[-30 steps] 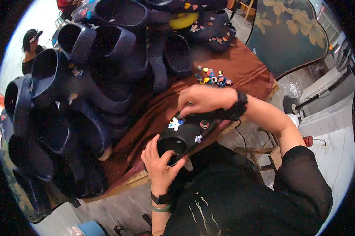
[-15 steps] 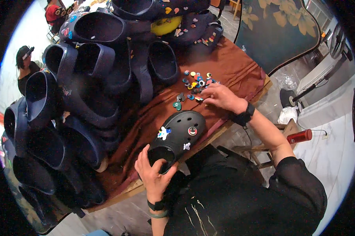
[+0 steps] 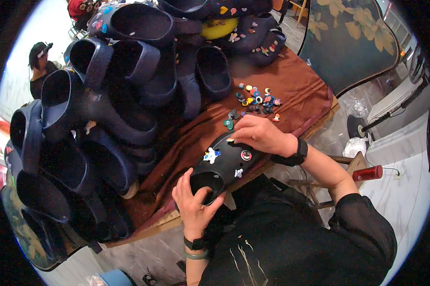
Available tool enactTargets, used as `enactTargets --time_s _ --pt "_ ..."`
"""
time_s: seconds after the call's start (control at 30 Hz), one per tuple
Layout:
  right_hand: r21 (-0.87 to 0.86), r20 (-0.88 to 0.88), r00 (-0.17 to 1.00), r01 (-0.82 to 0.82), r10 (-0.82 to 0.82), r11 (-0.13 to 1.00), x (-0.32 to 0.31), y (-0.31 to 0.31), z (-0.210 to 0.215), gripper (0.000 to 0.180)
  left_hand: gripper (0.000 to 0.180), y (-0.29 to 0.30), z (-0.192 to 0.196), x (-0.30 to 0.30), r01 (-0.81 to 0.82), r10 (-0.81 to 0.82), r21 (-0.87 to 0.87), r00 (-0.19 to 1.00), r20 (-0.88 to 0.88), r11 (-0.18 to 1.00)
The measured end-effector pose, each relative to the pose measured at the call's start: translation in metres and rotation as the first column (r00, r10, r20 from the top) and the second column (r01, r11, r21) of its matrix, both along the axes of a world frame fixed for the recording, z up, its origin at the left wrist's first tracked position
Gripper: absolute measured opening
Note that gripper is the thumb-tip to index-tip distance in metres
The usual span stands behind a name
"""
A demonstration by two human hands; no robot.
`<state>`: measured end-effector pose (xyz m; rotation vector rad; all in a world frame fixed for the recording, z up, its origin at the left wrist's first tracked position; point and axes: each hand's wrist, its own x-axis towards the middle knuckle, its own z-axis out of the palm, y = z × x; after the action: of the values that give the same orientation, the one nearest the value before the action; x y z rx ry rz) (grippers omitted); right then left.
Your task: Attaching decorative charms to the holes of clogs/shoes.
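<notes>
Head view, black clog (image 3: 224, 164) under right fingers (image 3: 239, 136)

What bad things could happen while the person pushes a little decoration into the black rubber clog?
The black rubber clog lies close to the edge of the brown cloth-covered table, gripped by the left hand; a hard push from the right hand might slide it off. The small colourful charms lie loose nearby and could scatter. The tall pile of dark blue clogs might topple if bumped.
</notes>
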<state>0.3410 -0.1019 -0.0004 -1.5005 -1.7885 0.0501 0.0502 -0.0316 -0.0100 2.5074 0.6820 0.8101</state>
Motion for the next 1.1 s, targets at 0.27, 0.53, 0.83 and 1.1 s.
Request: enactTargets --time_s 0.27,0.53,0.83,1.1 --pt "-0.124 0.529 0.843 -0.032 0.093 0.992 -0.011 0.004 0.015 0.019 0.035 0.001 0.002 0.000 0.006 -0.006 -0.023 1.000 -0.009 1.000" --pt "-0.457 0.690 0.624 -0.016 0.366 0.889 -0.037 0.014 0.051 0.008 0.035 0.002 0.002 0.002 0.006 -0.007 -0.011 1.000 -0.016 1.000" --pt "-0.162 0.174 0.980 -0.073 0.101 0.984 0.000 -0.009 0.006 0.031 0.035 0.000 0.003 0.002 -0.007 0.006 -0.026 0.999 -0.043 1.000" --pt "-0.264 0.056 0.865 0.494 -0.498 0.829 0.100 -0.052 -0.037 0.022 0.037 -0.002 -0.001 0.002 -0.016 0.016 -0.019 0.999 -0.027 1.000"
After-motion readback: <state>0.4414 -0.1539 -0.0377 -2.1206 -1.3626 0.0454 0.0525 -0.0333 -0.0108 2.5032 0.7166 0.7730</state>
